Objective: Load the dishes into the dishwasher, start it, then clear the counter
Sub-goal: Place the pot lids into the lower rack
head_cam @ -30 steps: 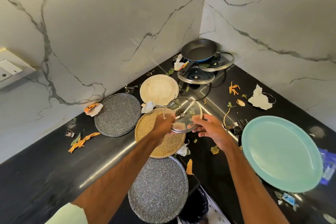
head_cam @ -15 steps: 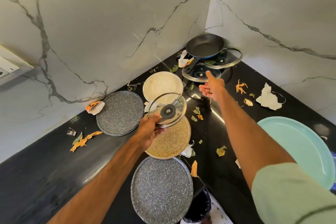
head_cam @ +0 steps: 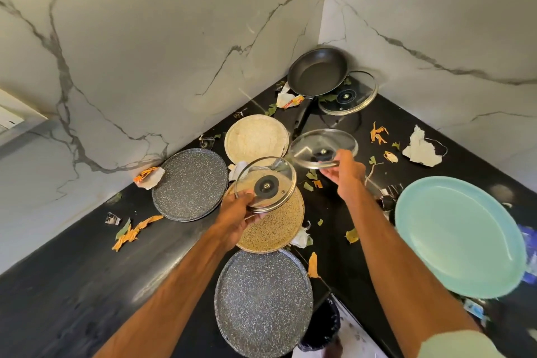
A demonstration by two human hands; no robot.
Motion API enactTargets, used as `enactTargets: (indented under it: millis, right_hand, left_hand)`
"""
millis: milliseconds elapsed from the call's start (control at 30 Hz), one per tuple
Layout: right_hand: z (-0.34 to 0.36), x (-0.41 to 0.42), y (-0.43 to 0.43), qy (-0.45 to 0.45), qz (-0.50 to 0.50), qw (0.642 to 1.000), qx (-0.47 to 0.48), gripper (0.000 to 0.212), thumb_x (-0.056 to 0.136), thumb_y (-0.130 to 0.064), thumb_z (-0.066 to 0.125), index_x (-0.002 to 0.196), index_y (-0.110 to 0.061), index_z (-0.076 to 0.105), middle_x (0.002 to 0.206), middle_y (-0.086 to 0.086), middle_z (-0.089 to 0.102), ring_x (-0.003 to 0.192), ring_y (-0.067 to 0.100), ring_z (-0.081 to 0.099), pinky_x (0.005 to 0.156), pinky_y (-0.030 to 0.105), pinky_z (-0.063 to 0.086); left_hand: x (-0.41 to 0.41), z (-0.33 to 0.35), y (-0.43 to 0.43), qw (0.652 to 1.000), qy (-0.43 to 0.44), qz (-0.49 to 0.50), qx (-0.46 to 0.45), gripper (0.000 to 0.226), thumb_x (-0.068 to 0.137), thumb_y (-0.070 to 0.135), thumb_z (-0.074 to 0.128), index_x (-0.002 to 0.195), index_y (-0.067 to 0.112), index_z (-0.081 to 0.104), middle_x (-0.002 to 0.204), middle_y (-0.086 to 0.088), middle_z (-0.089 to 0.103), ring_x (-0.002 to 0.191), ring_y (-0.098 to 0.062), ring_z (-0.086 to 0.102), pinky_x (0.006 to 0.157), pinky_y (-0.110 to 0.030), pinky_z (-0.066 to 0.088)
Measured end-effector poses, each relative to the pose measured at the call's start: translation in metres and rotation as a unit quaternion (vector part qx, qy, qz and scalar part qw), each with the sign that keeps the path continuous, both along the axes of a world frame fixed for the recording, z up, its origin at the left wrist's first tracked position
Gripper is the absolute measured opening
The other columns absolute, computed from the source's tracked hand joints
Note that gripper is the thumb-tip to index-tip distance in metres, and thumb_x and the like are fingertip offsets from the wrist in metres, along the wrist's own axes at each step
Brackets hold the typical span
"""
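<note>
**2 glass lids in hand over a littered counter**

The left hand [head_cam: 235, 213] is gripping a small glass lid [head_cam: 266, 183] by its near rim and holding it tilted above a tan speckled plate [head_cam: 276, 227]. The right hand [head_cam: 344, 173] is pinching the near edge of a larger glass lid [head_cam: 322, 147], which seems to be hanging just off the black counter [head_cam: 72, 285], beside a cream plate [head_cam: 255, 138].

A 3rd glass lid [head_cam: 348, 94] is lying in the corner, with a black frying pan [head_cam: 318, 71] overlapping its left edge. The pan's handle is pointing toward the raised lid.

2 grey speckled plates are flanking the hands: 1 [head_cam: 190, 183] is sitting at the left near the marble wall [head_cam: 174, 38], and the other [head_cam: 263, 299] is lying closest to the camera. A turquoise platter [head_cam: 459, 235] is filling the right side.

Orange peel scraps [head_cam: 130, 231], green bits and crumpled white paper [head_cam: 418, 151] are lying scattered between the dishes. A printed wrapper [head_cam: 290, 100] is lying beside the pan, its lettering too small to read.
</note>
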State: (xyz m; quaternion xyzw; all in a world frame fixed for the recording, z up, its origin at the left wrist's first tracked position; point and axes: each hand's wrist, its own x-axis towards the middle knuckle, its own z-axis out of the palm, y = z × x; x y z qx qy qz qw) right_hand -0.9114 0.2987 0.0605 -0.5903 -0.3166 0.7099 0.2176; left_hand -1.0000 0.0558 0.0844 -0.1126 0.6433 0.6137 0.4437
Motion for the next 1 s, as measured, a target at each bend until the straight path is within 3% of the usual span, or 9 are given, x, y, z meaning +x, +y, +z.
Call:
enactTargets:
  millis: [167,300,467,533,600,667,800,933,1000]
  right_hand:
    - [0.014,0.053,-0.038,-0.010,-0.032,0.999,0.014,0.009,0.085,-0.002,0.056,0.090,0.003,0.061,0.079,0.020,0.075,0.073,0.031,0.075,0.065,0.037,0.063]
    - [0.019,0.103,-0.072,-0.001,-0.059,0.997,0.052,0.024,0.085,-0.008,0.061,0.105,0.006,0.064,0.082,0.018,0.076,0.074,0.033,0.076,0.069,0.040,0.063]
    - [0.041,0.175,-0.116,0.037,-0.088,0.992,0.085,0.029,0.087,-0.004,0.062,0.116,-0.004,0.056,0.090,0.020,0.076,0.080,0.037,0.076,0.064,0.040,0.062]
    - [0.044,0.204,-0.132,0.047,-0.096,0.991,0.085,0.034,0.087,-0.003,0.061,0.120,-0.006,0.058,0.093,0.020,0.076,0.084,0.036,0.075,0.070,0.044,0.063]
    - [0.044,0.233,-0.149,0.047,-0.104,0.990,0.078,0.039,0.086,-0.004,0.062,0.124,-0.010,0.060,0.097,0.019,0.076,0.088,0.036,0.075,0.076,0.045,0.062]
    - [0.047,0.263,-0.165,0.044,-0.125,0.989,0.072,0.041,0.086,-0.004,0.063,0.127,-0.011,0.060,0.098,0.018,0.076,0.088,0.036,0.075,0.071,0.041,0.061]
    - [0.055,0.322,-0.193,-0.019,-0.161,0.982,0.094,0.037,0.085,0.001,0.064,0.120,-0.007,0.067,0.087,0.010,0.078,0.075,0.027,0.076,0.059,0.034,0.061]
    - [0.060,0.388,-0.224,-0.104,-0.188,0.964,0.153,0.021,0.089,-0.001,0.064,0.110,0.000,0.071,0.069,-0.002,0.075,0.060,0.013,0.073,0.049,0.026,0.057]
    - [0.062,0.425,-0.247,-0.144,-0.183,0.953,0.192,0.014,0.093,-0.004,0.063,0.105,-0.002,0.071,0.059,-0.011,0.071,0.053,0.005,0.069,0.046,0.021,0.055]
  left_hand:
    - [0.013,0.004,-0.007,0.999,0.006,-0.035,-0.001,0.020,0.101,0.013,0.053,0.115,0.001,0.061,0.109,-0.018,0.071,0.079,-0.019,0.068,0.058,-0.026,0.055]
    - [0.025,0.013,-0.013,0.996,0.039,-0.084,-0.011,0.019,0.097,0.011,0.057,0.114,0.002,0.062,0.111,-0.015,0.071,0.097,-0.025,0.069,0.076,-0.035,0.057]
    - [0.045,0.021,-0.026,0.988,0.080,-0.132,-0.022,0.006,0.099,0.013,0.057,0.104,0.014,0.060,0.108,-0.012,0.069,0.100,-0.028,0.068,0.078,-0.037,0.058]
    - [0.056,0.021,-0.027,0.982,0.090,-0.164,-0.020,0.005,0.100,0.014,0.057,0.102,0.016,0.061,0.108,-0.012,0.070,0.100,-0.028,0.069,0.083,-0.040,0.058]
    - [0.070,0.023,-0.030,0.976,0.096,-0.197,-0.019,0.005,0.101,0.014,0.056,0.103,0.015,0.060,0.104,-0.012,0.072,0.092,-0.027,0.072,0.080,-0.039,0.059]
    - [0.087,0.029,-0.033,0.965,0.104,-0.240,-0.006,0.009,0.101,0.013,0.055,0.110,0.013,0.057,0.094,-0.009,0.077,0.078,-0.026,0.075,0.073,-0.037,0.062]
    - [0.120,0.045,-0.040,0.915,0.187,-0.358,0.013,0.017,0.100,0.013,0.058,0.116,0.007,0.056,0.085,-0.005,0.076,0.069,-0.024,0.075,0.062,-0.030,0.061]
    - [0.161,0.050,-0.039,0.824,0.292,-0.486,0.011,0.014,0.100,0.013,0.059,0.107,0.000,0.056,0.094,-0.020,0.070,0.074,-0.034,0.075,0.070,-0.050,0.062]
    - [0.185,0.045,-0.039,0.768,0.343,-0.540,0.016,0.016,0.097,0.026,0.062,0.101,0.011,0.058,0.096,-0.015,0.070,0.074,-0.031,0.075,0.068,-0.054,0.060]
